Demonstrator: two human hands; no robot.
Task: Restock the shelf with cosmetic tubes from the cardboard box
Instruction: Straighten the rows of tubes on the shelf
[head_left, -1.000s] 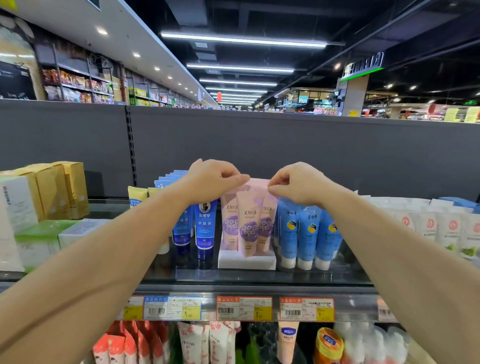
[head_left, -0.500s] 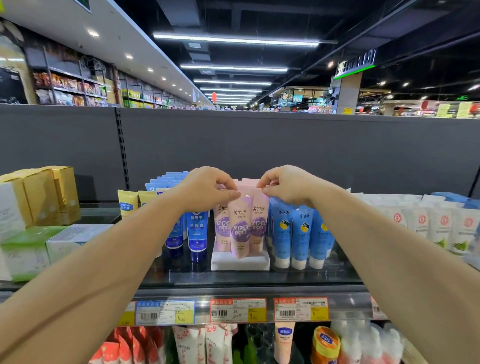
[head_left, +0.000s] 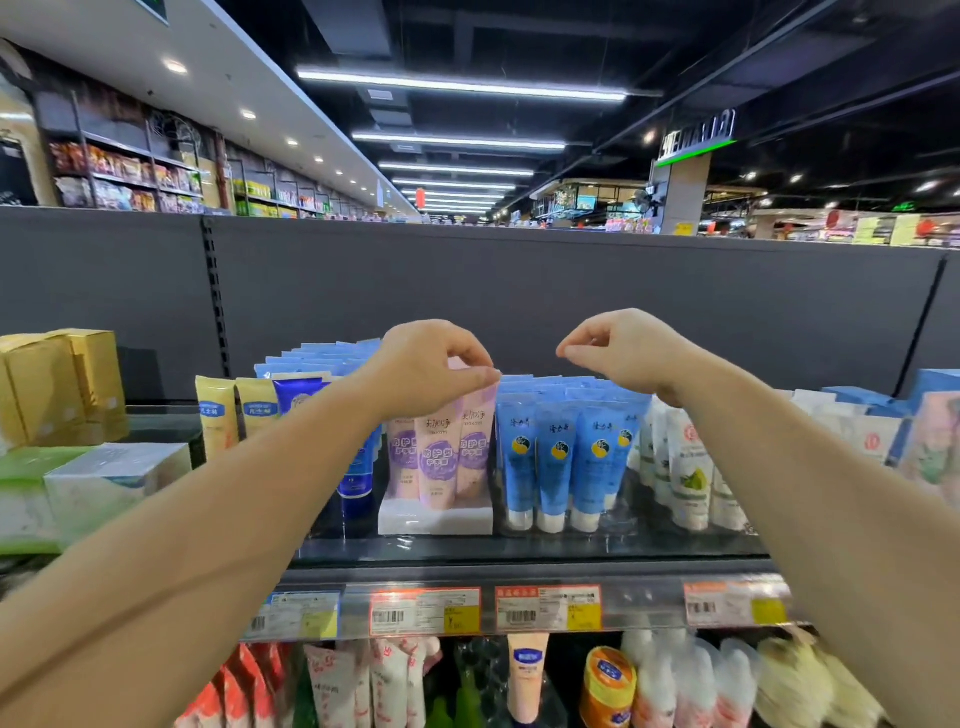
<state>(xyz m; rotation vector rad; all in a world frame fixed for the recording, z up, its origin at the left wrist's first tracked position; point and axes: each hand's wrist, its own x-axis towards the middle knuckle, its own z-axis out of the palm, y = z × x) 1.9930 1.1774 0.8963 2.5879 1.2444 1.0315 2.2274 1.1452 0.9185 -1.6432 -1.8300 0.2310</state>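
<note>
Pink and purple cosmetic tubes (head_left: 439, 457) stand upright in a white tray (head_left: 435, 519) on the top shelf (head_left: 519, 566). My left hand (head_left: 421, 371) pinches the top edge of the pink tubes between thumb and fingers. Off to the right, my right hand (head_left: 618, 353) hovers above the blue tubes (head_left: 558, 457) with curled fingers, touching nothing. The cardboard box is not in view.
Dark blue and yellow tubes (head_left: 223, 415) stand left of the pink ones, with gold boxes (head_left: 62, 384) and green-white boxes (head_left: 78, 488) further left. White tubes (head_left: 685, 467) fill the right side. Price tags (head_left: 426, 610) line the shelf edge; more products sit on the shelf below.
My right hand has let go of the pink tubes and lifted up and to the right. My left hand stays at their top edge. The camera has moved closer.
</note>
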